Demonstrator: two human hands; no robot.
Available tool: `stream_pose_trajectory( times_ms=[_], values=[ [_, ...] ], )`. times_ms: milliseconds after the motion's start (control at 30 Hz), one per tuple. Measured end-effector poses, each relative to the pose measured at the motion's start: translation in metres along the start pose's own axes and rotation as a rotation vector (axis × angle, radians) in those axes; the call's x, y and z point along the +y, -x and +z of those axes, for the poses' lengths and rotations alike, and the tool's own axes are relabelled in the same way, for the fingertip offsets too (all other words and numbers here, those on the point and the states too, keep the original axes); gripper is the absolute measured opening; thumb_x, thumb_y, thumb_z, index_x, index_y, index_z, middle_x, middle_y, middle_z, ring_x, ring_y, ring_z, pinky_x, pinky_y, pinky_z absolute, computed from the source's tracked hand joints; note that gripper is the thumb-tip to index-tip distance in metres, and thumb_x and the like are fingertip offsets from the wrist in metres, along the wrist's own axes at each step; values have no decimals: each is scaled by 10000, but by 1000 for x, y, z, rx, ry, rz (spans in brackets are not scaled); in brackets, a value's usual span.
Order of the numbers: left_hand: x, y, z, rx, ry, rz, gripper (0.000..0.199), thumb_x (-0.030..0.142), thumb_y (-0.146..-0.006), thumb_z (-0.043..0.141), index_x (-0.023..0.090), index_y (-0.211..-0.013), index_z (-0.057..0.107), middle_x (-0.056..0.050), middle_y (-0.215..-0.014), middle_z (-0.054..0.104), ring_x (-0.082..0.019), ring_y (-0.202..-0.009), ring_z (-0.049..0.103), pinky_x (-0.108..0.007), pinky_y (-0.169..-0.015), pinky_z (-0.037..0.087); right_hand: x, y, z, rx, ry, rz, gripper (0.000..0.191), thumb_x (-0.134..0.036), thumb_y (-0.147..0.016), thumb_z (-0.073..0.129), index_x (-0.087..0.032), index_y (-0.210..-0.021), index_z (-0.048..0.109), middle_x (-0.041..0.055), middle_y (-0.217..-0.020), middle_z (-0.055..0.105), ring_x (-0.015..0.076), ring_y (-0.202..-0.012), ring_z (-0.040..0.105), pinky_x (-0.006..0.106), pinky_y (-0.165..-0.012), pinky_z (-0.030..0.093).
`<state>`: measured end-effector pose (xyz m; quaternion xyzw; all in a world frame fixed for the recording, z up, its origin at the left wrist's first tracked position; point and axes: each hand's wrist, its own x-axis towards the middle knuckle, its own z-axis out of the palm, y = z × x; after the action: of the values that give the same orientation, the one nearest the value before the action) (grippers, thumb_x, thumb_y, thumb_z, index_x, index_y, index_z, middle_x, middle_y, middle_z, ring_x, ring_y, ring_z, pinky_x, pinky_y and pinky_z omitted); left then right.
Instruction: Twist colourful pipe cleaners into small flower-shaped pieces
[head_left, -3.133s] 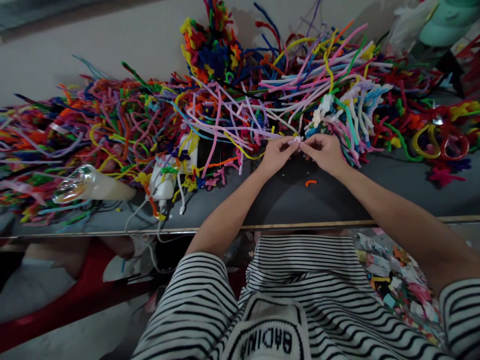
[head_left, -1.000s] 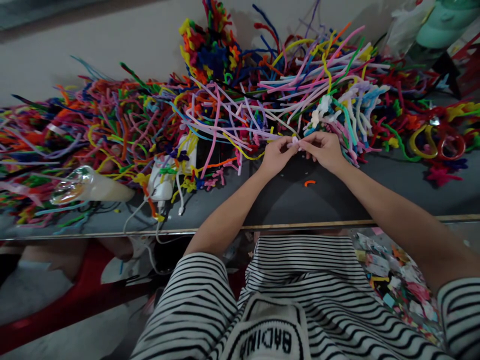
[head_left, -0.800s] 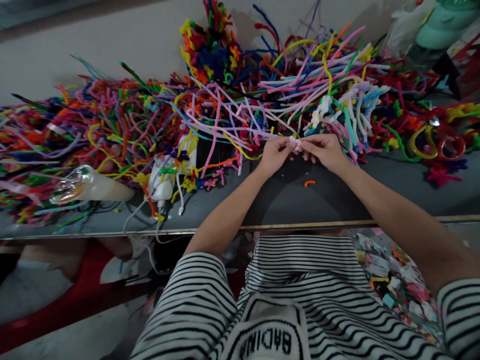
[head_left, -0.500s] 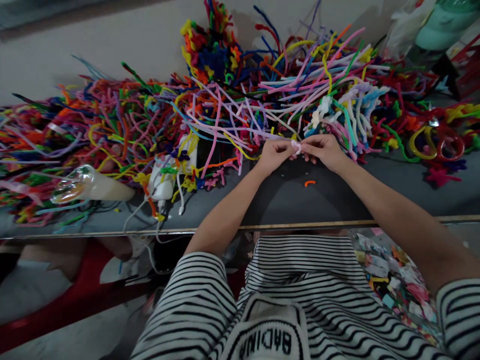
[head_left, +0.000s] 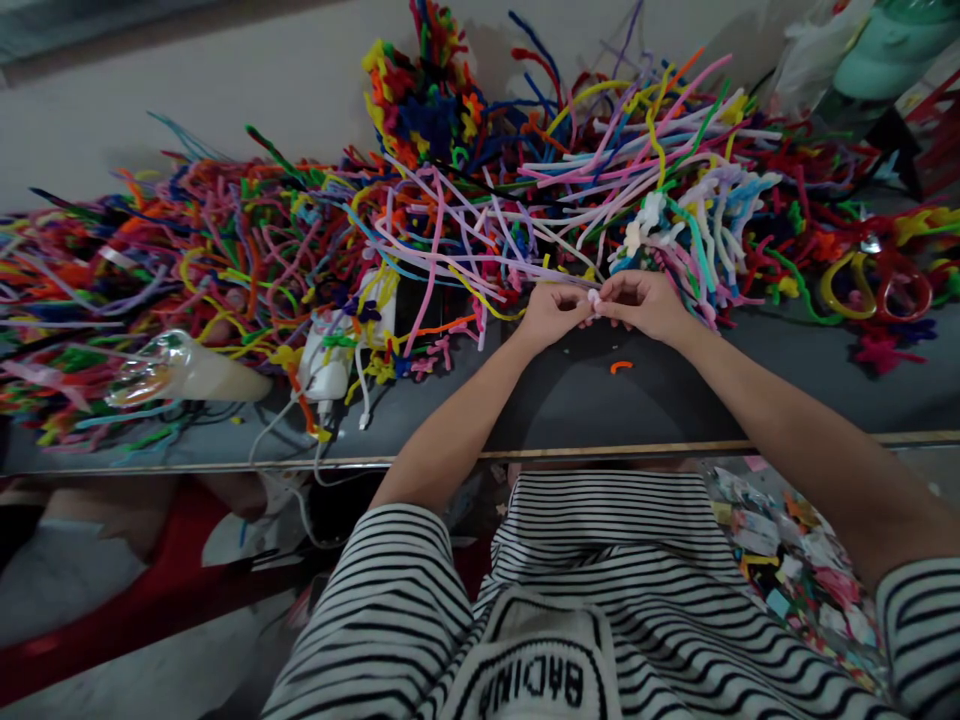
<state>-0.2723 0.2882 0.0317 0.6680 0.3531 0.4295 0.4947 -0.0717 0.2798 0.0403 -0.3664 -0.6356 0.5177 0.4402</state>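
Note:
Between my fingertips is a small piece of pale pink pipe cleaner [head_left: 594,299], bent into a compact shape. My left hand [head_left: 553,312] pinches it from the left, and my right hand [head_left: 643,303] pinches it from the right. Both hands are just above the dark table [head_left: 555,410], at the front edge of the heap. A short orange pipe cleaner piece [head_left: 621,367] lies on the table below my right hand. Behind my right hand is a bunch of white, blue and pink pipe cleaners [head_left: 712,220]. Fingers partly hide the held piece.
A long heap of coloured pipe cleaners [head_left: 255,230] runs along the wall. Scissors with yellow and red handles [head_left: 874,285] lie at right. A white power strip [head_left: 326,365] with cables and a plastic cup [head_left: 214,375] are at left. Scraps [head_left: 795,560] fill a container below.
The pale pink piece looks more compact and turned between my fingertips. My right fingers have curled a little more around it. The rest stays nearly the same.

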Motion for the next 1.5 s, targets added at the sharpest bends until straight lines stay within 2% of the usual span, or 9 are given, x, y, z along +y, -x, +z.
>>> stream_pose_trajectory(
  times_ms=[167,367,533,667,833,1033,1233,1367,1500],
  values=[
    [-1,-4,-1,-19,80,-84,337,455,-789,868,138,-732,767,-33,-680,738,-72,-571,642,-189,-555,540,-2,4,0,105,175,-215,286,-490,-787,879,-242,-910,807,25,-834,768,153,-637,662,315,-600,544],
    [3,-4,-2,-82,143,-144,305,411,-765,893,131,-733,776,-35,-691,748,-65,-578,642,-171,-561,526,-9,8,1,122,422,-379,191,-457,-917,771,-279,-895,838,49,-961,801,223,-872,736,395,-816,582],
    [9,-4,-2,-97,133,-188,305,399,-754,895,131,-705,758,-17,-675,738,-63,-590,639,-161,-568,512,-9,9,5,124,514,-506,209,-403,-982,696,-245,-912,813,63,-926,788,222,-846,728,389,-813,583],
    [9,-4,0,-88,188,-176,341,426,-723,912,137,-681,736,-9,-672,736,-53,-576,625,-155,-549,486,-5,8,8,173,554,-519,243,-421,-1000,664,-244,-886,786,58,-912,771,217,-836,712,378,-781,573],
    [7,-1,12,14,236,-122,372,471,-711,920,155,-685,726,10,-651,706,-49,-570,595,-168,-546,468,-8,9,11,256,519,-582,331,-497,-1006,639,-237,-844,764,63,-852,736,217,-794,695,386,-752,568],
    [-2,-2,17,68,223,-55,403,551,-764,869,171,-795,737,16,-668,673,-66,-591,580,-203,-578,490,-13,12,12,296,477,-490,418,-612,-970,647,-233,-847,774,73,-855,744,229,-798,703,412,-771,583],
    [-18,-9,5,145,-17,121,418,568,-816,816,181,-962,756,-24,-874,751,-125,-772,668,-265,-730,546,-5,9,11,304,305,-296,434,-633,-940,676,-238,-1058,809,76,-957,785,217,-791,723,372,-693,600],
    [-24,-11,2,169,-90,149,444,572,-812,815,181,-1011,748,-33,-911,758,-140,-816,687,-274,-765,552,-3,7,10,281,315,-251,373,-582,-890,758,-226,-988,813,70,-905,786,223,-810,733,376,-726,609],
    [-23,-11,0,195,-79,157,430,590,-866,759,199,-1044,738,-31,-920,760,-140,-826,691,-280,-789,563,-3,5,9,264,265,-186,419,-639,-870,755,-226,-926,802,56,-854,776,192,-665,690,365,-625,590]
  ],
)
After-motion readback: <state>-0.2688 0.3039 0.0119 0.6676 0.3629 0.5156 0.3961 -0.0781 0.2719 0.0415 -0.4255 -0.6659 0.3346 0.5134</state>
